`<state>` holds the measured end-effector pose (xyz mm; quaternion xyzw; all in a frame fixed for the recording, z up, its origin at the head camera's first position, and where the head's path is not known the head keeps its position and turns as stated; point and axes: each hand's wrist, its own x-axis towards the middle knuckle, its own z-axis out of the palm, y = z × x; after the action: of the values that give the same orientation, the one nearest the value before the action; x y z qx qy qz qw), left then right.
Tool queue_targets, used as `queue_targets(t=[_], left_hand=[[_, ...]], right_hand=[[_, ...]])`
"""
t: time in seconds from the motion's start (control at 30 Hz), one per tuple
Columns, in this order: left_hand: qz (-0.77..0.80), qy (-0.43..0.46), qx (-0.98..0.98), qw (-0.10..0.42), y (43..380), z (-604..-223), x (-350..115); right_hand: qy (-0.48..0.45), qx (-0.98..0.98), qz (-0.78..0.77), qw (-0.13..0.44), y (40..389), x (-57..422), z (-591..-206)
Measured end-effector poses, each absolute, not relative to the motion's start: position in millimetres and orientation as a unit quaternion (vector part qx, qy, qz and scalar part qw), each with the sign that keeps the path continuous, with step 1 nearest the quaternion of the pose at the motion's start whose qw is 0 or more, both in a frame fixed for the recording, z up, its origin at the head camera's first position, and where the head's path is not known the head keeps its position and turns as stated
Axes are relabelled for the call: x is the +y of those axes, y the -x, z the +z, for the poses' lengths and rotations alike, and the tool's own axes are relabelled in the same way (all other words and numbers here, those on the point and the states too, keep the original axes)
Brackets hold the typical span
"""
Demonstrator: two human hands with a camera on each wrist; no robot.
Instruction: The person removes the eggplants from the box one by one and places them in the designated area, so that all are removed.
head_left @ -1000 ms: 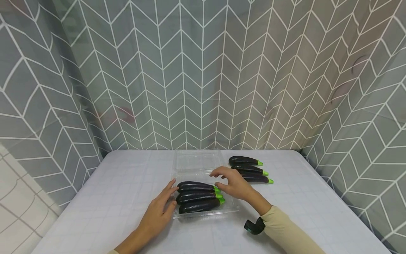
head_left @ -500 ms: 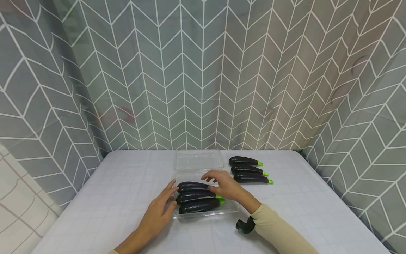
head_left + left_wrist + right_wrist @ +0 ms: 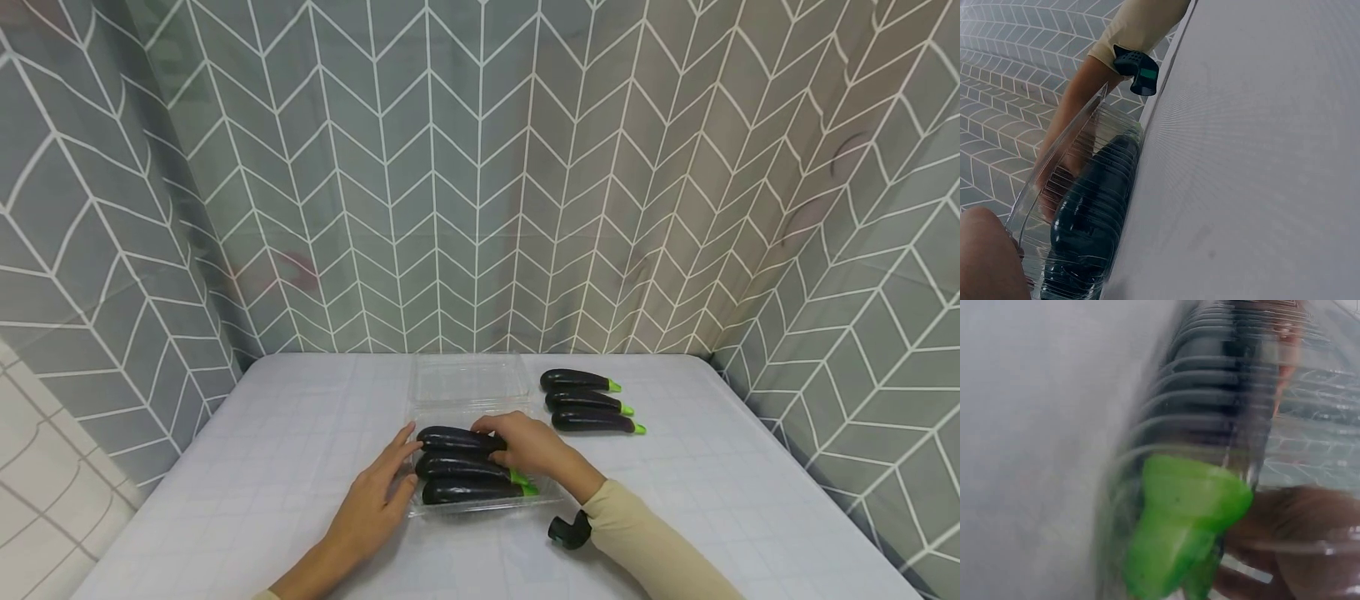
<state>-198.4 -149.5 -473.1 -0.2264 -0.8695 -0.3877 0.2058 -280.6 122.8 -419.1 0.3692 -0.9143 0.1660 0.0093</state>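
Observation:
Three dark eggplants with green stems lie side by side in a clear plastic clamshell box (image 3: 551, 493), its lid (image 3: 471, 379) folded back. My right hand (image 3: 528, 442) grips the far eggplant (image 3: 453, 438) near its stem end, fingers over the far side and thumb on the near side, hiding the stem. The middle eggplant (image 3: 457, 467) and near eggplant (image 3: 468, 491) lie in front of it. My left hand (image 3: 378, 496) rests at the box's left wall with loosely extended fingers. In the right wrist view a green stem (image 3: 1185, 512) shows through the ribbed wall, blurred.
Three more eggplants (image 3: 588, 402) lie in a row on the white tabletop (image 3: 300, 433), right of the lid. A black camera mount (image 3: 570, 531) sits on the right wrist. Patterned curtains (image 3: 480, 183) hang behind the table and at both sides.
My right hand has moved left and down onto the far eggplant. The near eggplant's stem end has shifted towards me and slightly right. The left hand stays in place.

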Motion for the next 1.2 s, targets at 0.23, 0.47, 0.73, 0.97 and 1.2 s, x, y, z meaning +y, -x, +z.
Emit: queue_targets(t=[0.23, 0.47, 0.73, 0.97, 1.2], left_hand=[[-0.388, 0.228, -0.869, 0.204, 198.5, -473.4, -150.0], [-0.384, 0.234, -0.866, 0.218, 197.4, -473.1, -149.7], [-0.386, 0.234, -0.866, 0.216, 198.1, -472.7, -149.7], [-0.385, 0.231, -0.869, 0.208, 198.7, -473.1, -150.7], [-0.38, 0.238, -0.866, 0.222, 198.2, -472.7, -150.7]], right_hand=[[-0.37, -0.91, 0.184, 0.048, 280.8, 125.1, -423.7], [-0.393, -0.889, 0.21, 0.106, 278.2, 127.0, -424.3], [-0.392, -0.883, 0.227, 0.122, 279.4, 128.1, -424.6], [-0.394, -0.878, 0.253, 0.101, 278.9, 128.9, -422.4], [-0.4, -0.868, 0.285, 0.08, 281.0, 130.2, -424.1]])
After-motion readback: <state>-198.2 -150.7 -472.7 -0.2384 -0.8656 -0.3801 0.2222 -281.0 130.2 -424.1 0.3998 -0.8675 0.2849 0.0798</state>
